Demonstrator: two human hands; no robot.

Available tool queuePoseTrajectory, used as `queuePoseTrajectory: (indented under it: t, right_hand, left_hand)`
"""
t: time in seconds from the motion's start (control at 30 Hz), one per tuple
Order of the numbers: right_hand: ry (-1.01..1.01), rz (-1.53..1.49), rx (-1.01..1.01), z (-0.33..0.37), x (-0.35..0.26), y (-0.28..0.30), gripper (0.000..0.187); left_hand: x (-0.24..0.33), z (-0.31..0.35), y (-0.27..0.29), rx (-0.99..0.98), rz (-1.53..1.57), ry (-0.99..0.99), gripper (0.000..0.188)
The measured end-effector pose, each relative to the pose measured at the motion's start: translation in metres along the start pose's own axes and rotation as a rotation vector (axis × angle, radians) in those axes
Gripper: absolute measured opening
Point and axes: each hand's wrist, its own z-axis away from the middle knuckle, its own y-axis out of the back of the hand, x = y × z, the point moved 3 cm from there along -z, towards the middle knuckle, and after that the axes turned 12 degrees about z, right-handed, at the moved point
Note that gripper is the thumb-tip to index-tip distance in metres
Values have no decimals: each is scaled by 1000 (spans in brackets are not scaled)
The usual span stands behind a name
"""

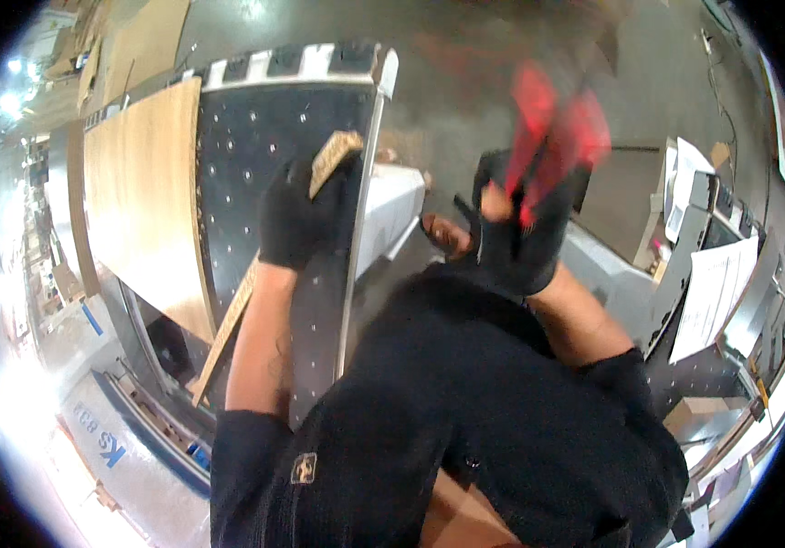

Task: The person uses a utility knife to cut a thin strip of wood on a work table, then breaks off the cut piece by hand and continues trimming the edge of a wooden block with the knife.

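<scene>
My left hand (296, 219), in a black glove, is closed around a narrow strip of particleboard (335, 157). The strip runs slantwise over a black studded table top (260, 137), passing under my left forearm, and its far end sticks out past my fingers. To the right, off the table's metal edge, my right hand (529, 233) is raised, also in a black glove with bare fingertip showing. It grips a red two-armed tool (538, 146), whose arms spread apart at the far end. Motion blur hides its exact kind.
A wood-grain panel (146, 201) lies on the table's left part. White-and-black blocks line the table's far edge (296, 66). At right stand a grey cabinet-like unit (625, 196) and a white paper sheet (714, 292). A grey machine cover (123, 438) is at lower left.
</scene>
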Motion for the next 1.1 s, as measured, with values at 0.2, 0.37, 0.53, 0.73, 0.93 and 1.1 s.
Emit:
queuePoseTrajectory:
  t: [0.2, 0.37, 0.53, 0.73, 0.93, 1.1]
  right_hand:
    - [-107, 100, -393, -34, -5, -1, 30]
    - [-35, -25, -276, -18, 8, -8, 32]
    - [24, 87, -3, -30, -21, 28, 35]
    - [-169, 74, -546, 16, 38, -65, 32]
    - [51, -190, 157, -10, 0, 16, 37]
    - [-118, 132, -637, -13, 11, -25, 32]
  left_hand:
    - [-1, -6, -3, 24, 13, -53, 32]
    - [-2, -5, -4, -6, -14, -58, 33]
    - [-7, -4, -4, 11, -26, -46, 35]
    - [3, 0, -3, 13, 17, -63, 35]
    - [5, -5, 0, -9, -17, -20, 36]
    - [12, 0, 2, -27, -29, -68, 35]
